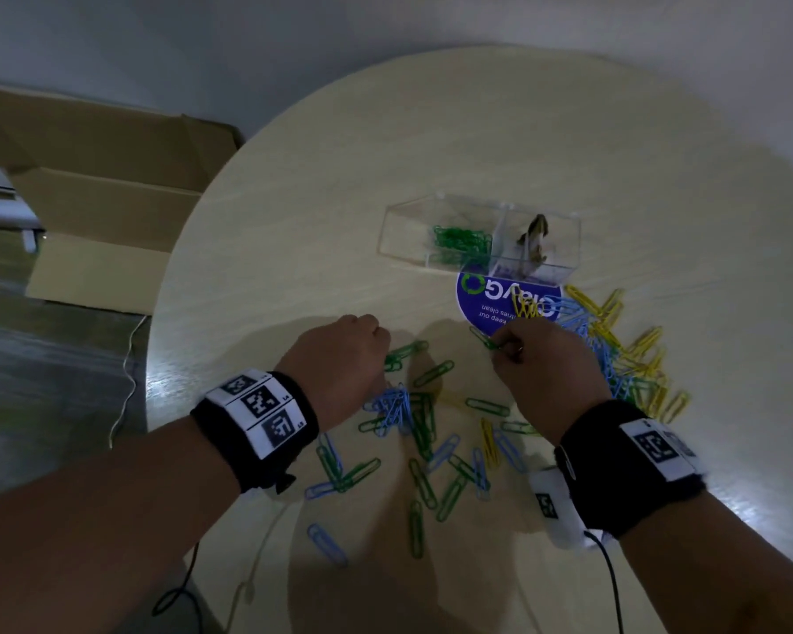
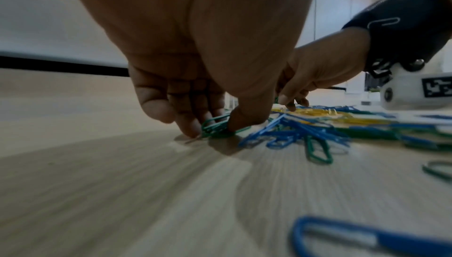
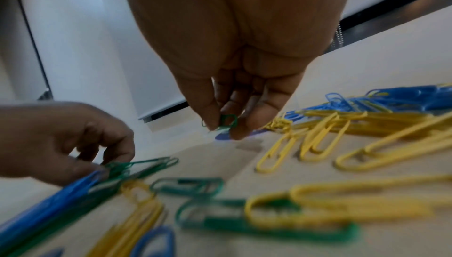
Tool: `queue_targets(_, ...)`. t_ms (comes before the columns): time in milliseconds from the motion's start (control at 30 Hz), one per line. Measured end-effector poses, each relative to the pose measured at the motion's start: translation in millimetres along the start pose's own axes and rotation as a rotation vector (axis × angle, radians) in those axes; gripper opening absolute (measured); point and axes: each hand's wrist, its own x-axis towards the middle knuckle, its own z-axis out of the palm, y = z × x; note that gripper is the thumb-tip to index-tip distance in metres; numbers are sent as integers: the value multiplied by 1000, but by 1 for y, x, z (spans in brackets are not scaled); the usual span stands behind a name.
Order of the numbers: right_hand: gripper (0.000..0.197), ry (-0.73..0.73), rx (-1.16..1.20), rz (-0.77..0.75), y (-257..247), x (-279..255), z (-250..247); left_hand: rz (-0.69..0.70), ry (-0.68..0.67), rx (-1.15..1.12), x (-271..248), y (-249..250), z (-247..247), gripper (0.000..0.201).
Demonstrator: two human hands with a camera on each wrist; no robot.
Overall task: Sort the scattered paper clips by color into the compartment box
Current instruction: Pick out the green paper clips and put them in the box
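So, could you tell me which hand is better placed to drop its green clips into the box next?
Probably the right hand: it pinches a green paper clip closer to the compartment box. The left hand grips green clips farther away.

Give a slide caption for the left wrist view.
Left hand pinches green paper clips off the table.
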Motion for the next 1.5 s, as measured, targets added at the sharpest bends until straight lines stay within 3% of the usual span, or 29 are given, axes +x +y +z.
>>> queue_targets(233,9,103,147,48,1,27,-38,-92,3,-175,12,5,-22,13)
queue_targets(467,12,151,275,87,-16,75,-59,-309,407,-662,72,18,-76,7)
queue_targets(567,8,123,300,109,-24,90,-56,-357,441,-674,101,15,-74,7)
queue_targets(667,14,86,358,141,-29,96,-49,-402,417,-772,116,13,-62,22)
queue_targets(767,20,137,441,160,-27,86,-46,-419,467,-846,107,13,-56,27)
queue_targets(833,17,183,469,148,-25,66,-45,-391,515,-741,86,11,-55,24)
queue_targets(967,14,36,221,32,-20,-11,-26,-175,360,-485,5,15,-38,19)
queue_targets(1100,36,-116,-101,-206,-11,-101,16,61,107,-219,-76,33,15,25)
queue_targets(1200,68,-294,-291,-197,-4,-144,43,8,-22,-81,-113,39,41,51)
queue_targets(1267,79,-320,-342,-147,1,-160,50,-39,-4,-83,-123,37,46,57)
queue_targets(1500,80,-268,-354,-36,17,-164,32,-209,81,-248,-119,24,49,42)
